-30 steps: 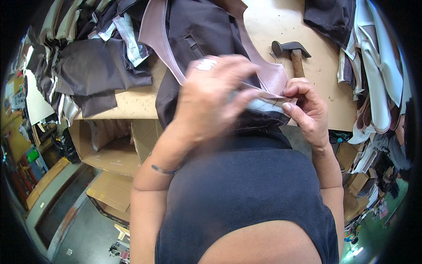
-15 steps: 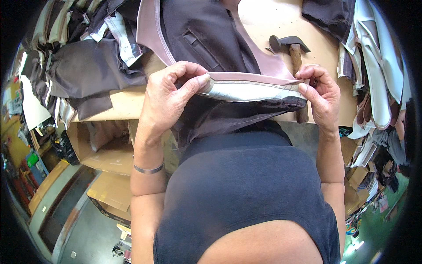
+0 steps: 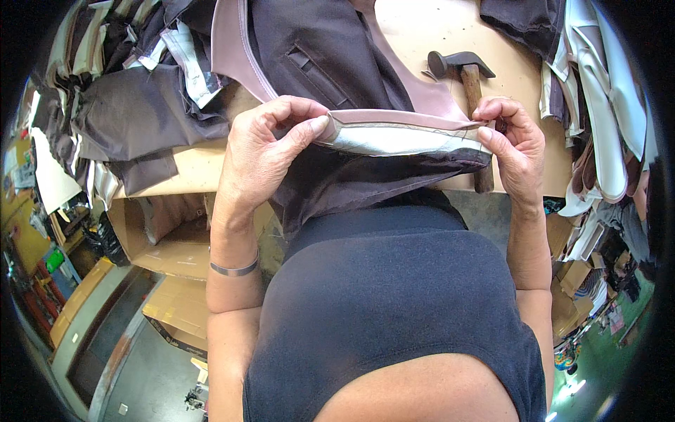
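A sewn piece of pink leather (image 3: 235, 42) and dark brown lining (image 3: 309, 42) lies over the table's front edge. Its near edge is turned up as a strip, pink along the top with a white underside (image 3: 394, 143). My left hand (image 3: 271, 148) pinches the strip's left end between thumb and fingers. At the other end, my right hand (image 3: 512, 137) pinches the corner the same way, and the strip is stretched between them. A zipped or welted pocket slot (image 3: 316, 70) shows in the lining. Just behind my right hand rests a hammer (image 3: 470, 77) with a wooden handle.
Dark cut pieces (image 3: 140, 105) are heaped on the left of the tan table (image 3: 429, 28). Pale and brown panels (image 3: 605, 105) hang in a stack at the right. Below the table at the left stand open cardboard boxes (image 3: 169, 260).
Both hands keep their pinch on the strip. The left hand and the piece have shifted slightly left and up; the white underside shows a little more flatly.
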The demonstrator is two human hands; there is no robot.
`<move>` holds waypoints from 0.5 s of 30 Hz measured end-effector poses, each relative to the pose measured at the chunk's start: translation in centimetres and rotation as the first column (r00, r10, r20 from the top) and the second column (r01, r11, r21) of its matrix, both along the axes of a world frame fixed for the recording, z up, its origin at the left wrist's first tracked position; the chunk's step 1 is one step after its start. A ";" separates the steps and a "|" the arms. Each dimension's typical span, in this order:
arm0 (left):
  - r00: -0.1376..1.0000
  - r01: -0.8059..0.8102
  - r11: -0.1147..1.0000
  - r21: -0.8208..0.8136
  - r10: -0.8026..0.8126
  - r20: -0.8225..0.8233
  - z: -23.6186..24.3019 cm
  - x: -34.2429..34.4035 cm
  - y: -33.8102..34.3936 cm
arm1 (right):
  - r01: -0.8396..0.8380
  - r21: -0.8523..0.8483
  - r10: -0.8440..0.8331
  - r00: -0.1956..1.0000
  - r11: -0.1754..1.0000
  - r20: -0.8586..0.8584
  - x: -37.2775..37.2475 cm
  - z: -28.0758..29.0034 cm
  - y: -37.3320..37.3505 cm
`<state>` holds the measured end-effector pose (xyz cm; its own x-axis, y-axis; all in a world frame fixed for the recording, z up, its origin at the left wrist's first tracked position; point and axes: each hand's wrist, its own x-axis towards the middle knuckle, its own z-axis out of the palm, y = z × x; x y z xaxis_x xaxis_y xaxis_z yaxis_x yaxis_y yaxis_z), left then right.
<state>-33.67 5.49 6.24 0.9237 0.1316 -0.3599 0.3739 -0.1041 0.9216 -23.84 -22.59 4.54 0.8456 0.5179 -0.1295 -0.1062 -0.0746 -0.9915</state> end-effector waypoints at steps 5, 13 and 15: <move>1.000 0.004 1.000 0.007 -0.004 0.008 -0.1 0.1 -0.1 | 0.002 0.003 -0.002 1.000 1.000 0.001 0.0 -0.1 -0.1; 0.998 0.006 0.992 0.128 -0.013 0.060 -0.4 0.1 -0.2 | 0.002 -0.013 -0.002 1.000 1.000 0.011 -0.1 -0.1 -0.1; 0.996 -0.001 0.993 0.119 -0.009 0.087 -0.7 0.1 -0.2 | 0.008 -0.011 -0.008 1.000 1.000 0.003 -0.2 0.0 0.0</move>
